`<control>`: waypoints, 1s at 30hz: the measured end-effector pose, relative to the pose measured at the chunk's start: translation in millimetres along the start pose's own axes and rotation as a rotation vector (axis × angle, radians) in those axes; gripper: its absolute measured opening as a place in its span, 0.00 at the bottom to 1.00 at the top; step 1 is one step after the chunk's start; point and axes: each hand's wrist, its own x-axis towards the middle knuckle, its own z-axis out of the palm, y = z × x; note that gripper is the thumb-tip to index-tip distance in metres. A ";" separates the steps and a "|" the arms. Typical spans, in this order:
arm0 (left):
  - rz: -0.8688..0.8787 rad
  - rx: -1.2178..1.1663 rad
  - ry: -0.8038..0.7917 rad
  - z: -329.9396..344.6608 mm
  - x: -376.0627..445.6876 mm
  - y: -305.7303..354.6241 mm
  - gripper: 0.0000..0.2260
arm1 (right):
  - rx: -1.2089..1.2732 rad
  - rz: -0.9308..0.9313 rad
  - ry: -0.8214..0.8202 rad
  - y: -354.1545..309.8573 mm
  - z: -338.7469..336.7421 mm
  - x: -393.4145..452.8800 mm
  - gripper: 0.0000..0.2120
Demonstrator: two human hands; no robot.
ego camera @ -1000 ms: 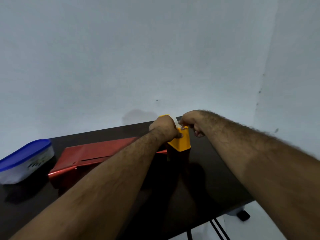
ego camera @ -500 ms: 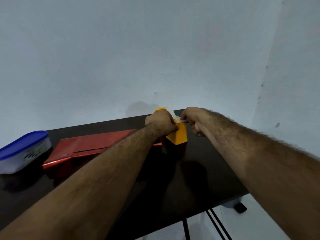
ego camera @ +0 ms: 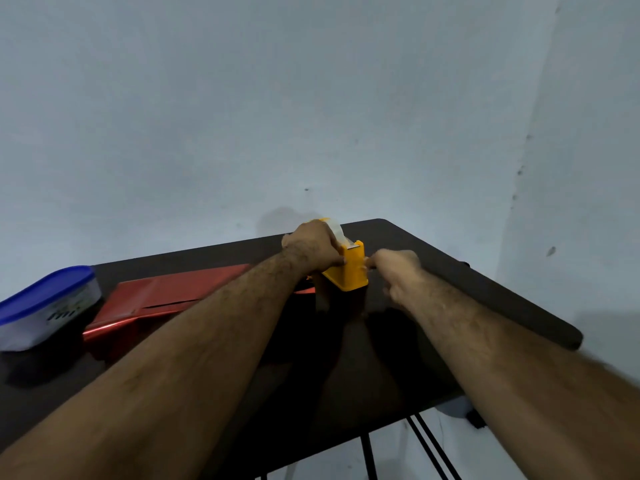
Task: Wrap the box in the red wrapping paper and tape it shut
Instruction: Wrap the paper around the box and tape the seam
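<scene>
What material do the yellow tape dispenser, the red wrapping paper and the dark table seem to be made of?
Yellow tape dispenser: probably moulded plastic, an even opaque colour with square edges. Red wrapping paper: thin glossy or foil-coated paper, with bright glints along its creases. Dark table: smooth and dark, perhaps laminate, faintly reflecting; this is uncertain.

You're facing a pale blue-grey wall [ego camera: 242, 116], scuffed, meeting a side wall [ego camera: 588, 168] at the right corner. Dark table [ego camera: 467, 292] on thin black legs [ego camera: 429, 448]. Dim, flat light.
</scene>
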 end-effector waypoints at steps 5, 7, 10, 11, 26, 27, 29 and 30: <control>-0.077 -0.719 0.107 -22.9 -11.1 -10.4 0.05 | 0.369 0.058 -0.213 -29.0 0.3 -3.1 0.07; -0.099 -0.946 0.047 -32.6 -24.3 -12.2 0.08 | 0.451 0.061 -0.243 -38.3 4.0 -11.0 0.06; -0.083 -1.009 -0.048 -45.1 -43.8 -16.6 0.14 | 0.515 0.062 -0.302 -49.3 15.7 -24.4 0.06; -0.073 -1.022 -0.039 -47.5 -49.0 -20.8 0.14 | 0.526 0.060 -0.322 -50.9 21.8 -28.2 0.07; -0.154 -0.757 -0.141 -106.5 -86.0 -92.3 0.05 | -0.136 -0.632 -0.056 -54.5 29.0 -66.7 0.14; -0.154 -0.723 -0.184 -109.6 -86.2 -102.4 0.03 | -0.242 -0.764 -0.072 -48.0 26.6 -61.4 0.10; -0.130 -0.665 -0.289 -112.1 -85.7 -119.2 0.02 | -0.434 -0.969 -0.258 -31.1 27.7 -58.5 0.10; -0.111 -0.627 -0.336 -111.4 -84.9 -125.4 0.04 | -0.525 -1.042 -0.362 -20.8 32.3 -55.0 0.15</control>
